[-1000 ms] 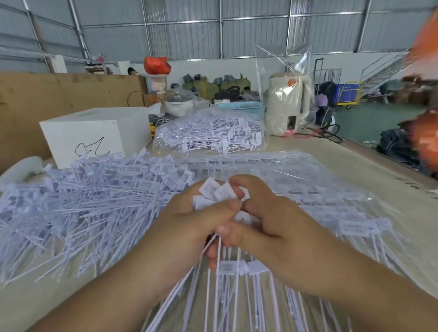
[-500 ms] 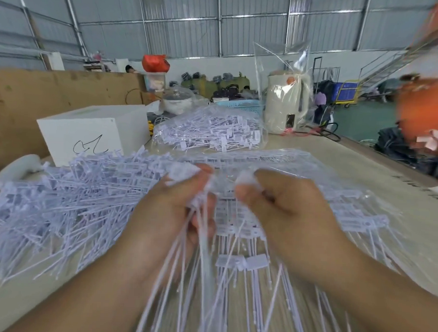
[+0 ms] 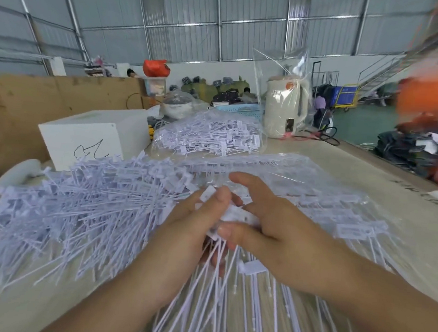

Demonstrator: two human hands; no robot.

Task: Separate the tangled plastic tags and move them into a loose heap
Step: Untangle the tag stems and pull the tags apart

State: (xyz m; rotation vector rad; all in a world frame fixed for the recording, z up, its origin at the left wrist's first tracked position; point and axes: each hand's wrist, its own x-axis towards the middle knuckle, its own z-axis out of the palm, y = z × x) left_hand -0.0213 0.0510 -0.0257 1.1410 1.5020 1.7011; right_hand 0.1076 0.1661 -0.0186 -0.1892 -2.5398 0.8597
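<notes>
A bunch of white plastic tags (image 3: 238,214) sits between both hands at the centre, its long thin tails (image 3: 222,291) fanning down toward me. My left hand (image 3: 192,230) grips the bunch from the left, thumb over the tag heads. My right hand (image 3: 268,225) pinches the same bunch from the right with thumb and lower fingers, index finger stretched out above. A wide loose heap of separated tags (image 3: 68,209) spreads over the table to the left. More tags lie in a clear plastic bag (image 3: 312,185) under and right of my hands.
A second bag of tags (image 3: 209,137) lies behind, next to a white box (image 3: 93,137). A cream kettle in plastic wrap (image 3: 285,108) stands at the back. A cardboard wall (image 3: 27,107) runs along the left. The table edge (image 3: 388,168) is on the right.
My hands pulled apart while splitting a clump half a second ago. They have now come back together on one bunch, slightly lower and nearer to me.
</notes>
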